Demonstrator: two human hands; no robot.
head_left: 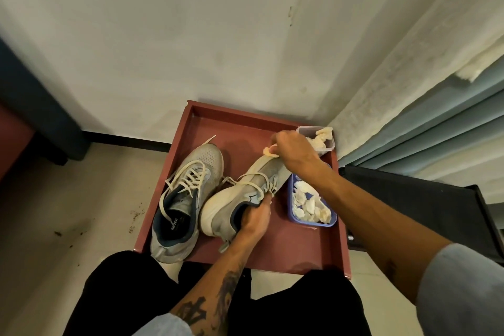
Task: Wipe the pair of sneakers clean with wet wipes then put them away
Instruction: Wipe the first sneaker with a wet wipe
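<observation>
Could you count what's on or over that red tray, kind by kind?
Sneakers: 2, flat sneaker, held sneaker
Tubs: 2, clear tub, blue tub
Wipe in right hand: 1
Total: 5, crumpled wipes inside tubs uncounted.

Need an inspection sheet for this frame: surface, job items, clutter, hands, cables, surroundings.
Surface: red tray on a pale floor.
Job's things: upright sneaker on the tray's left; tipped sneaker on its side beside it; wipe at its toe; clear tub of wipes in the far right corner.
Clutter: blue tub of crumpled wipes on the tray's right; dark specks on the floor left of the tray.
Hands: left hand grips the tipped sneaker's collar; right hand presses the wipe to the toe.
Cables: nothing seen.
Surroundings: white wall behind, curtain right, dark furniture left.
</observation>
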